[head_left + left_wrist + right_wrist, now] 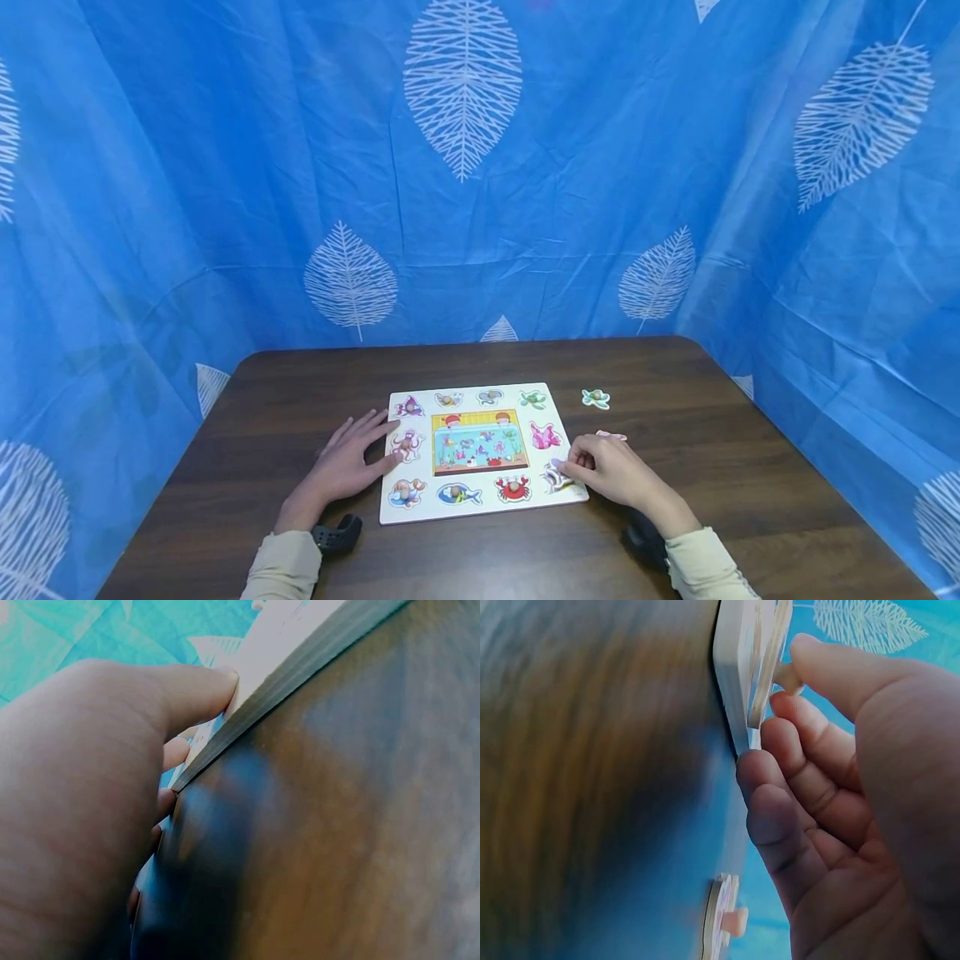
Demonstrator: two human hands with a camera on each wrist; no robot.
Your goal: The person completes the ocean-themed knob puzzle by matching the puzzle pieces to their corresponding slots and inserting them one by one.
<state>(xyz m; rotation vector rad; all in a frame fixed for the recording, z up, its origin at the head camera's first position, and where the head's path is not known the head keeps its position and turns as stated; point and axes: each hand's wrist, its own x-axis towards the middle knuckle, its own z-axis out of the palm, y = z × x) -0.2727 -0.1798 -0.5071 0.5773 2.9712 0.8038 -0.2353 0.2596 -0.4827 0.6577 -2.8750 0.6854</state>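
Observation:
A wooden peg puzzle board [480,402] with sea animals lies on the table. At its lower right corner my right hand [611,471] pinches the small wooden peg [789,678] of a puzzle piece [765,671] between thumb and fingertips. That piece is tilted close over the board, partly hidden by the fingers in the head view. My left hand [348,462] rests at the board's left edge, fingers spread and thumb on the surface beside the octopus piece [407,446]. The crab piece [513,488] and blue striped fish piece [459,494] sit along the near side.
Right of the board lies a green turtle piece [596,399] with a peg. A pinkish piece [613,435] shows partly behind my right hand. Dark wooden table [300,383] surrounds the board, and a blue curtain [480,275] with white leaves hangs behind it.

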